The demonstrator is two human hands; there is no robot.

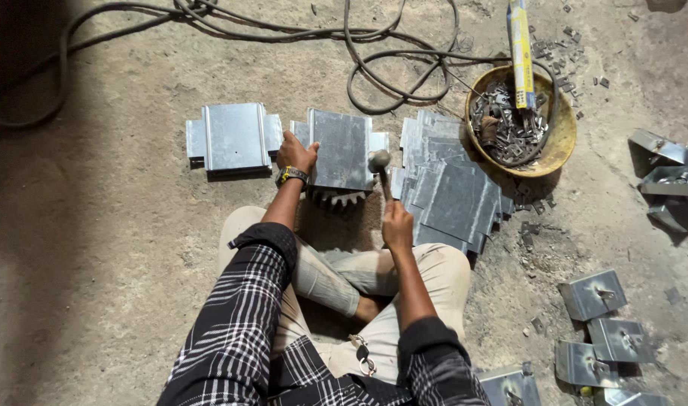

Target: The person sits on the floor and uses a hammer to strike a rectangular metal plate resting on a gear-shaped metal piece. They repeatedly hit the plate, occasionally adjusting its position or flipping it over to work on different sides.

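Dusty concrete floor [96, 248] fills my view, its upper left lost in shadow. At centre I see a flat grey sheet-metal plate [342, 149] lying over a toothed gear [336, 198], which is mostly hidden. My left hand [295, 153] presses on the plate's left edge, fingers curled; my right hand [396, 224] is closed around a hammer [380, 169], its rounded head just right of the plate. A stack of plates [449, 188] lies right of it, a yellow bowl of scrap [558, 143] upper right.
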